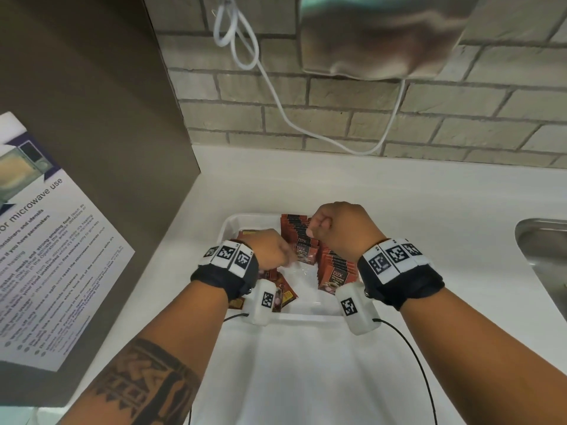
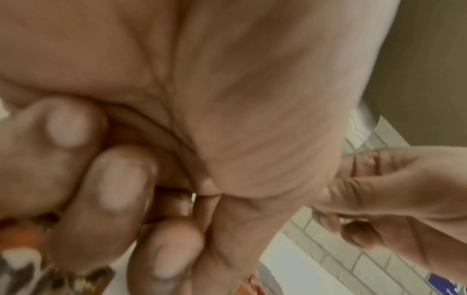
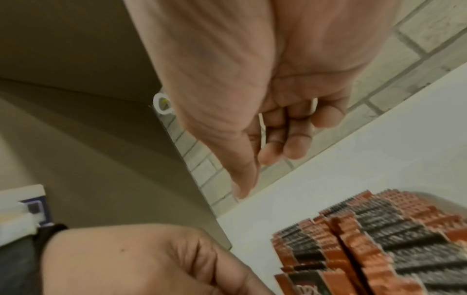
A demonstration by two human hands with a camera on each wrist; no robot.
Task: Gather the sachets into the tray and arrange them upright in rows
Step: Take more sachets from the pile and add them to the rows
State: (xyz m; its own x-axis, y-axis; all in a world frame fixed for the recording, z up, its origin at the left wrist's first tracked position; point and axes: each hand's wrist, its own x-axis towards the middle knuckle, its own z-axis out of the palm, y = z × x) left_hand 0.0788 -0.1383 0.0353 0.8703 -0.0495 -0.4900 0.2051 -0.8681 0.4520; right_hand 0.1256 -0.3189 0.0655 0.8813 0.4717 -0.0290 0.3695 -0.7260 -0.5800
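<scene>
A white tray (image 1: 233, 222) sits on the white counter. Red-and-black sachets (image 1: 296, 228) stand upright in rows along its back and right side (image 3: 379, 239). A few loose sachets (image 1: 285, 291) lie flat at the tray's left, blurred in the left wrist view (image 2: 38, 275). My left hand (image 1: 270, 250) reaches down over the loose ones with its fingers (image 2: 118, 179) curled into the palm; I see no sachet in it. My right hand (image 1: 334, 225) hovers above the upright rows, fingers (image 3: 290, 139) curled and holding nothing.
A steel sink (image 1: 543, 259) is set into the counter at the right. A brown cabinet panel (image 1: 107, 148) with a microwave notice (image 1: 46, 240) rises on the left. A white cable (image 1: 276, 87) hangs on the brick wall behind.
</scene>
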